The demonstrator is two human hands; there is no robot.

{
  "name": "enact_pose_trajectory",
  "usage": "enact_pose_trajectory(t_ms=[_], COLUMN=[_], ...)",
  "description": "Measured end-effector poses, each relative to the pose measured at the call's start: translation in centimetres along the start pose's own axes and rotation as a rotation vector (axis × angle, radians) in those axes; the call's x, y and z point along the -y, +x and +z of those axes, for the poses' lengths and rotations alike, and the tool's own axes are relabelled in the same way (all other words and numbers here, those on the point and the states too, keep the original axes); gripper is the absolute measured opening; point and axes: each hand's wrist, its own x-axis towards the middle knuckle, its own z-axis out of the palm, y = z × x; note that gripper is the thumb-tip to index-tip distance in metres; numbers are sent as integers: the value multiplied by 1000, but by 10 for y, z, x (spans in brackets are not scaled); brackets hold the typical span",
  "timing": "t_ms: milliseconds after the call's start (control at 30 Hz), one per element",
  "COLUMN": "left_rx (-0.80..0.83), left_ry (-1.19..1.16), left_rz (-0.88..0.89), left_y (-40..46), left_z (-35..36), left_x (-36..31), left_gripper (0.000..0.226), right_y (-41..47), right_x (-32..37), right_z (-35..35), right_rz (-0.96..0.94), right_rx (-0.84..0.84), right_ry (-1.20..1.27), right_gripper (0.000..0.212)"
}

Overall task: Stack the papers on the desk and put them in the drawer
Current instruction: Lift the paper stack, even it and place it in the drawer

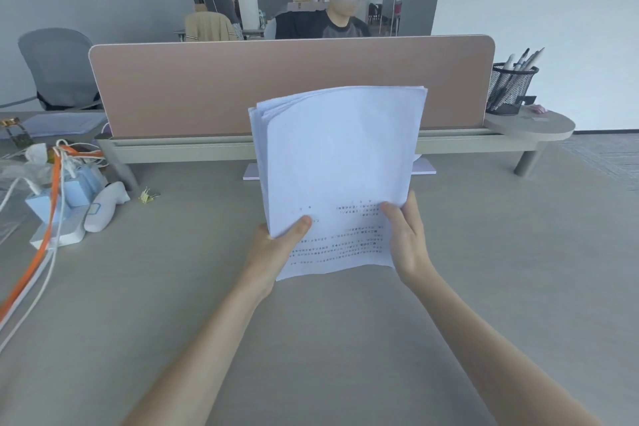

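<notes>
Both hands are holding one stack of papers (340,166) upright in the centre of the frame, lifted clear of the bench (345,339). Sheet count can't be told; top edges are fanning out at the upper left of the stack, so not squared. Printed text is showing on the lower part of the front sheet.

Left hand (276,249) is gripping the stack's lower left corner, thumb closed over the front sheet, fingers hidden behind the paper. Right hand (406,239) is gripping the lower right edge, thumb on the front, fingers wrapping behind.

One more flat white sheet or pad (252,172) is lying on the bench behind the stack, against the partition (207,86). No drawer in view.

Right of frame: one black mesh pen cup (511,88) is standing on a round shelf (539,126), several pens in it. Left of frame: one yellow binder clip (148,195), one white controller (103,206), one orange strap (38,259) and white cables in a pile.
</notes>
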Motion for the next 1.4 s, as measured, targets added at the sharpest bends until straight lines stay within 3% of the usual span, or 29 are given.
enact_pose_trajectory(t_ms=[200,333,467,633,867,1167,1400], left_rx=[26,40,86,101,54,80,74], left_ry=[62,158,202,142,44,5,86], left_rz=[-13,-65,-100,-153,-256,-284,-279], left_y=[12,33,49,41,-12,-111,-192], left_z=[-1,-4,-7,-1,9,36,49], left_x=[5,4,2,-12,-25,-22,-2], left_gripper=[7,12,8,23,43,40,45], right_y=[13,36,48,43,-3,-93,-183], right_x=[-11,-19,-19,-7,15,32,40], right_z=[0,0,4,-3,-34,-81,-129], right_rz=[12,12,109,175,257,311,369], right_rx=[-9,-50,-18,20,71,-12,-117], right_ry=[-91,-334,-337,-341,-227,-141,-80], right_gripper=[22,21,14,18,20,35,35])
